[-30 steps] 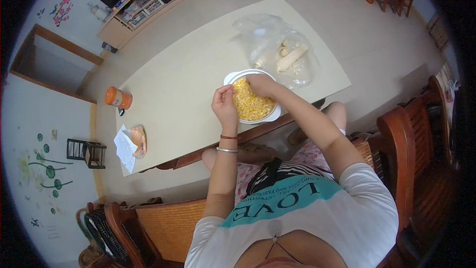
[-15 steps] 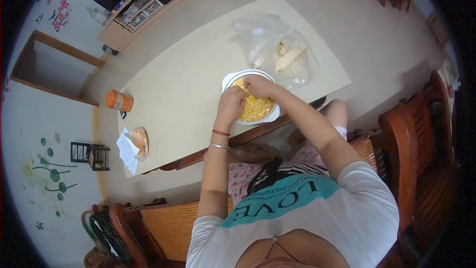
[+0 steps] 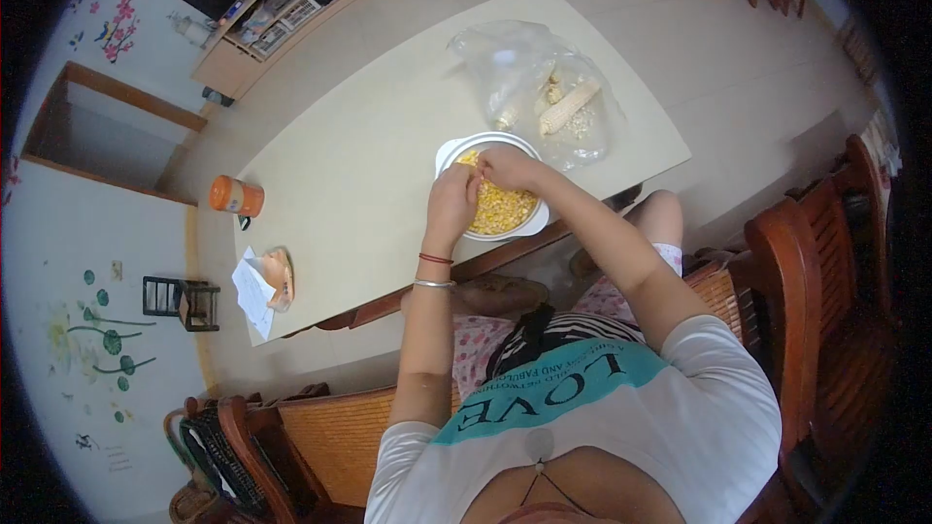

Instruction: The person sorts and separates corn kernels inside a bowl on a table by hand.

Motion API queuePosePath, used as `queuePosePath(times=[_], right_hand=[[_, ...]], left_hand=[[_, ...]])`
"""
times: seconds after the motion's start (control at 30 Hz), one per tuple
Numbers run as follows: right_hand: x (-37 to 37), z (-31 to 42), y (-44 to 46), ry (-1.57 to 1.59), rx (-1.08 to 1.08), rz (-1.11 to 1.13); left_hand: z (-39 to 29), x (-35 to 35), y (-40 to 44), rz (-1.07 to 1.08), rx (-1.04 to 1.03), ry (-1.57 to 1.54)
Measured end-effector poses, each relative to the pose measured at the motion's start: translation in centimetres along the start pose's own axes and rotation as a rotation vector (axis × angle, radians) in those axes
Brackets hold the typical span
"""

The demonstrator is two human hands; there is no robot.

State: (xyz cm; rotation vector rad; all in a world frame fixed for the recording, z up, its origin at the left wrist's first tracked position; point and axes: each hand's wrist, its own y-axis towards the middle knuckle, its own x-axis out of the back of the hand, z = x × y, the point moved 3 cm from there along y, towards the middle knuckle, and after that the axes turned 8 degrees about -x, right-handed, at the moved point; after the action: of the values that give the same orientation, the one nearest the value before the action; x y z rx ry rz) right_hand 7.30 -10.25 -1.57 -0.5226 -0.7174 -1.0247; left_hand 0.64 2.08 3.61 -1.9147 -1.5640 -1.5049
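Observation:
A white bowl (image 3: 536, 224) with side handles stands near the table's front edge and holds loose yellow corn kernels (image 3: 501, 212). Over its left side is my left hand (image 3: 452, 202), fingers curled in a pinch. My right hand (image 3: 509, 169) reaches over the far rim, its bent fingers meeting those of the left. Whatever lies between the fingertips is too small and hidden to make out. Just beyond the bowl, a clear plastic bag (image 3: 515, 63) lies spread out with a bare corn cob (image 3: 570, 107) and pale scraps on it.
The cream table (image 3: 359, 155) carries an orange jar (image 3: 236, 195) at its left end, with papers (image 3: 254, 293) and a packet (image 3: 280, 279) closer to me. Wooden chairs (image 3: 811, 262) stand on the right, a small dark stool (image 3: 184, 303) beyond the left end.
Both hands stay together over the bowl with only slight finger movement. The whole view has shifted a little.

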Motion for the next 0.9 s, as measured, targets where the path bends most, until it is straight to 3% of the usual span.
queuePosePath(times=[0.23, 0.53, 0.9], right_hand=[[2.4, 1.5, -2.2, 0.219, 0.008, -0.141], [2.1, 1.2, -3.2, 0.600, -0.136, -0.014], [1.6, 1.1, -3.0, 0.494, -0.042, -0.039]], left_hand=[[-0.1, 0.5, -0.2, -0.082, 0.181, -0.107], [-0.1, 0.5, -0.3, -0.135, 0.214, -0.174], [0.0, 0.5, -0.4, -0.070, 0.193, -0.126]])
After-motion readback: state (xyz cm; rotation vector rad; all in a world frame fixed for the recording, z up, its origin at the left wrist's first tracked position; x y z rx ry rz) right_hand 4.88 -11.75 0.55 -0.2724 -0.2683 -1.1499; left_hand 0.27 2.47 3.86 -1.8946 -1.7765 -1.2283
